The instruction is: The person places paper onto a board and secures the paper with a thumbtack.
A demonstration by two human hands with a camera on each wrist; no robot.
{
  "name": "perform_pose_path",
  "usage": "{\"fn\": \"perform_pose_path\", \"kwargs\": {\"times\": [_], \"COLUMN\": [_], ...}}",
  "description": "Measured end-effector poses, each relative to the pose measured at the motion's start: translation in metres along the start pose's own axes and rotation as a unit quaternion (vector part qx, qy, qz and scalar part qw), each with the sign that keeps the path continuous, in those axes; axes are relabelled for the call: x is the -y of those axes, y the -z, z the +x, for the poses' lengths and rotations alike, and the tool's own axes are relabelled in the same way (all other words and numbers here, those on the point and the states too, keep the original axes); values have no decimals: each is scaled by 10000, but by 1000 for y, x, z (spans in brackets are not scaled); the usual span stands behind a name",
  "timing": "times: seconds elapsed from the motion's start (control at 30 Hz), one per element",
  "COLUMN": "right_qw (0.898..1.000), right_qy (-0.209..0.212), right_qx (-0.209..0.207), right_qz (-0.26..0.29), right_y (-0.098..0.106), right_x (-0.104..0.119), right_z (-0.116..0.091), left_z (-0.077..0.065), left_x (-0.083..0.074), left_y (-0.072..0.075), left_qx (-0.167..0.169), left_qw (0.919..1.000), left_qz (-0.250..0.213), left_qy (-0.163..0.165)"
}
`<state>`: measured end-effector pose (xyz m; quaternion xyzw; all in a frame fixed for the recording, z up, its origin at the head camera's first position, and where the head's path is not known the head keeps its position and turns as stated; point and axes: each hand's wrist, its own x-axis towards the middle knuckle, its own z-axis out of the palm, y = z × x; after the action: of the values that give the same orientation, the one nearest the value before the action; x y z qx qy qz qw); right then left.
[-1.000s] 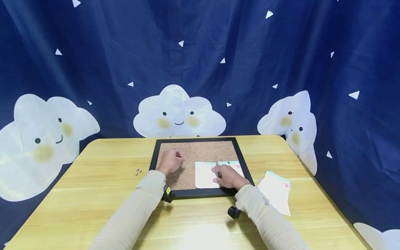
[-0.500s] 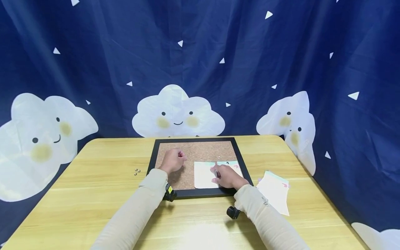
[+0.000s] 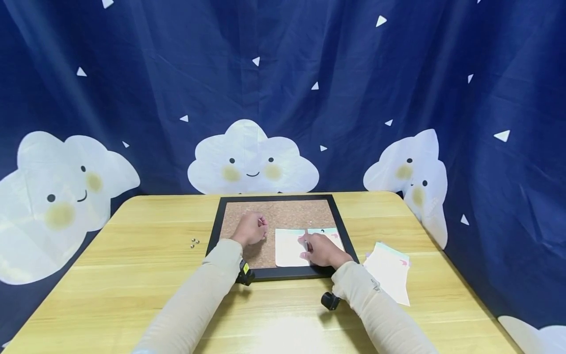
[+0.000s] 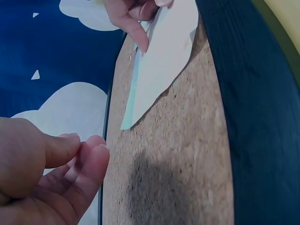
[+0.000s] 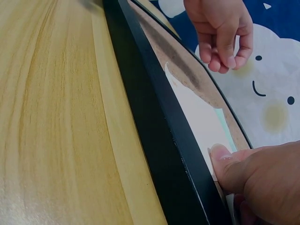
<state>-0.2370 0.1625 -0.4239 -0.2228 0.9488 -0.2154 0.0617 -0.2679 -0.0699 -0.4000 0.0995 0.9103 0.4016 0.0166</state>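
My right hand [image 3: 323,249] lies over a white paper sheet [image 3: 289,248] with a mint-green top strip, gripping it near its right side. In the right wrist view its thumb [image 5: 222,157] lies on the sheet, partly hiding it. Beside it is a second sheet [image 3: 335,239] with a pink drawing, partly covered by that hand. Both sheets lie on a black-framed cork board [image 3: 283,211]. My left hand [image 3: 252,228] is above the cork, left of the sheets. Its thumb and fingertips meet in the left wrist view; I cannot tell whether something small is between them.
Several small silvery pieces [image 3: 193,242] lie on the wooden table [image 3: 146,255], left of the board. A loose pile of printed sheets [image 3: 389,273] is to the right. A dark blue curtain [image 3: 283,93] with clouds hangs behind the table.
My left hand has moved a little to the right over the cork, closer to the white sheet. My right hand and the sheets stay in place.
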Motion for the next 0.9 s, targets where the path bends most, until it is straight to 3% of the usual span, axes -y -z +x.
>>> {"fn": "perform_pose_path", "kwargs": {"times": [0.57, 0.9], "right_qw": [9999, 9999], "right_qy": [-94, 48], "right_qx": [72, 115], "right_qz": [14, 21], "right_y": [-1, -1], "right_x": [-3, -4], "right_z": [2, 2], "left_z": [4, 6], "left_x": [-8, -9], "left_y": [-11, -23], "left_qx": [162, 493], "left_qw": [9985, 9921], "left_qz": [-482, -1083], "left_qy": [201, 401]}}
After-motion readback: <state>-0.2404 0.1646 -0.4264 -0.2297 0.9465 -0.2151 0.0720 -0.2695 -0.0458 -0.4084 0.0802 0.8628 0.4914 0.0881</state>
